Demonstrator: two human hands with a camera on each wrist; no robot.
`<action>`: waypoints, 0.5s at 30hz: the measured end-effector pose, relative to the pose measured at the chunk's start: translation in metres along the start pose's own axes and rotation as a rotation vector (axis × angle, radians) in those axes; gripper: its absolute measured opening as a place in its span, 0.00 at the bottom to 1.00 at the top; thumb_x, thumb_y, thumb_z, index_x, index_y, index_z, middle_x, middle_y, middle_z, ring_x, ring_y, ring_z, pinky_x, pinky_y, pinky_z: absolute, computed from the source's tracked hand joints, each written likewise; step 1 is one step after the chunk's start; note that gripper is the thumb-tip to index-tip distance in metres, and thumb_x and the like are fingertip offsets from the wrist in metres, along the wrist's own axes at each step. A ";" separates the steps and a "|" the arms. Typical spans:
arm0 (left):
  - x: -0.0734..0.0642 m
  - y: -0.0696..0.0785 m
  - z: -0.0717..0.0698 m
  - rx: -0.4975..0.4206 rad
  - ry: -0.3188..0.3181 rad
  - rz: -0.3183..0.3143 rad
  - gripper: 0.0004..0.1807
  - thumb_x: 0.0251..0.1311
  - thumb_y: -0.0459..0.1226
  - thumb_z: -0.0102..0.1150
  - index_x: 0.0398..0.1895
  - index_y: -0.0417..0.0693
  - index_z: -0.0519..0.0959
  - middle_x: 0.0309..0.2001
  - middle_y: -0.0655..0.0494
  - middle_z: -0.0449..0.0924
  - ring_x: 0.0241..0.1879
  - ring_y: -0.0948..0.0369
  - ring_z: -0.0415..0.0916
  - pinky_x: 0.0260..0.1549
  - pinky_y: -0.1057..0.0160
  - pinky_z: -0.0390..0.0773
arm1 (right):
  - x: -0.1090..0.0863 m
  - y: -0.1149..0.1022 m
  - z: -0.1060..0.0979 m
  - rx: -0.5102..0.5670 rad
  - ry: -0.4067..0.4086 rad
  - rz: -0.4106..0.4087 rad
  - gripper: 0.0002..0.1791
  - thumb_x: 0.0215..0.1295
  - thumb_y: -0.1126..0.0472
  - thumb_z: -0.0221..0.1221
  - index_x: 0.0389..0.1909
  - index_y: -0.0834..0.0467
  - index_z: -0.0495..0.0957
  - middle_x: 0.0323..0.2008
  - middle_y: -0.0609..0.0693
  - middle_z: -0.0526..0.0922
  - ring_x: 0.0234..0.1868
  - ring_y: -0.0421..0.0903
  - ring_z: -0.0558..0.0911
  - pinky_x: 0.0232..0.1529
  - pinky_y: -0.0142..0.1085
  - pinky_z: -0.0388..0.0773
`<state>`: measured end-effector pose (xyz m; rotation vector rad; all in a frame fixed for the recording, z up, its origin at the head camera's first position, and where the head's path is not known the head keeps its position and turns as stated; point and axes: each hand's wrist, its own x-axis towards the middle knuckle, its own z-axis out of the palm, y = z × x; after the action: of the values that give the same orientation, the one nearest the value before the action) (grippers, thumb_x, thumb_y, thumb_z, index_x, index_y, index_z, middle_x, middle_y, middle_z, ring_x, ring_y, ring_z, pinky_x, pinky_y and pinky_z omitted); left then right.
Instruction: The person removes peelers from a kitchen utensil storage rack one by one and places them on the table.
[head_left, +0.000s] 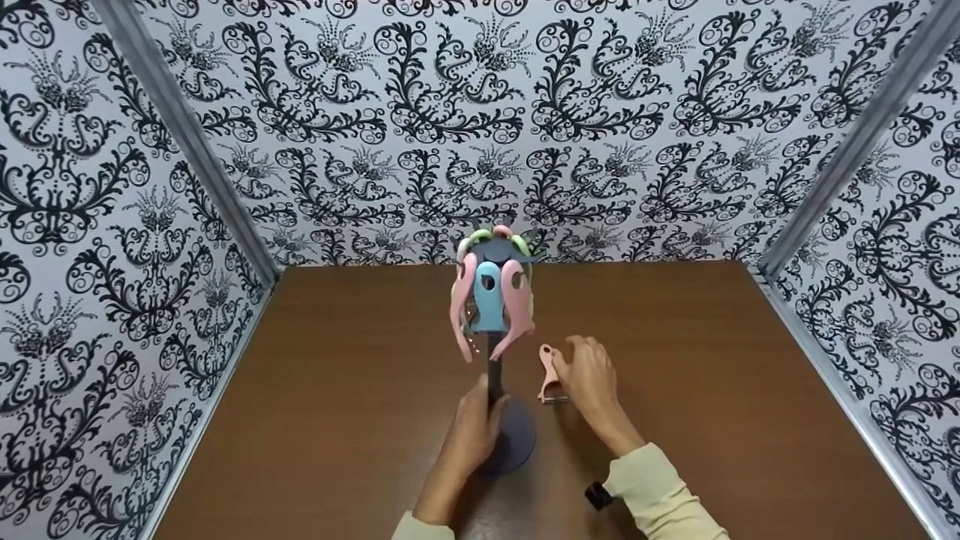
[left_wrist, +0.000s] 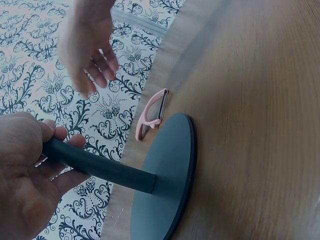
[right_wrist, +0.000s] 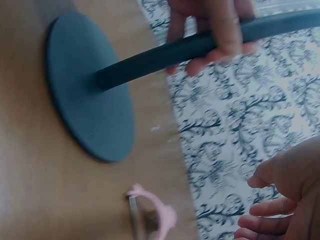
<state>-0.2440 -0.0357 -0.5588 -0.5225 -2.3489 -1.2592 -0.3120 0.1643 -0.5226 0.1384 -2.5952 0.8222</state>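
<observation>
On the brown table point(head_left: 337, 420), in the head view, a pink peeler point(head_left: 547, 367) is found just to the left of the right hand point(head_left: 591, 379), the nearer of the two. Its long axis is pointed away from the person, with the blade at the near end and the holed handle at the far end. Nothing is gripped by the right hand, whose fingers are loosely bent; thumb and handle are overlapped from this angle. Left of the peeler, a dark stand point(head_left: 495, 371) is gripped round its stem by the left hand point(head_left: 472, 431), and pink, blue and green utensils point(head_left: 489, 300) are hung from its top.

In the left wrist view, the stem is seen wrapped by the left fingers above a round base point(left_wrist: 167, 170). The peeler is shown beside that base, with the right hand held above the table, its fingers relaxed.

In the right wrist view, a clear gap is shown between the right fingertips and the peeler, so the handle is not yet touched
</observation>
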 end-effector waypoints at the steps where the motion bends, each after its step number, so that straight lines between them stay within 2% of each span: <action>1: 0.000 0.000 0.000 0.000 0.005 0.008 0.06 0.72 0.32 0.60 0.42 0.42 0.72 0.31 0.56 0.75 0.30 0.62 0.72 0.28 0.63 0.75 | 0.000 -0.003 -0.004 0.013 0.012 -0.009 0.17 0.64 0.61 0.68 0.47 0.71 0.83 0.44 0.67 0.85 0.48 0.67 0.83 0.51 0.58 0.77; 7: 0.001 -0.001 0.000 -0.013 0.013 0.033 0.07 0.73 0.34 0.59 0.42 0.40 0.72 0.32 0.55 0.76 0.30 0.62 0.73 0.28 0.63 0.75 | 0.003 -0.022 -0.029 0.106 0.044 -0.034 0.15 0.64 0.62 0.69 0.46 0.70 0.84 0.40 0.64 0.85 0.44 0.63 0.83 0.49 0.56 0.78; 15: 0.000 0.000 0.000 -0.037 0.006 0.022 0.06 0.72 0.32 0.60 0.42 0.39 0.73 0.32 0.55 0.77 0.30 0.62 0.73 0.28 0.64 0.76 | 0.003 -0.048 -0.066 0.233 0.102 -0.114 0.11 0.63 0.66 0.70 0.43 0.68 0.85 0.34 0.59 0.85 0.36 0.57 0.83 0.42 0.52 0.79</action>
<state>-0.2442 -0.0354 -0.5590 -0.5547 -2.3122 -1.2949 -0.2808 0.1627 -0.4467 0.2998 -2.3665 1.0580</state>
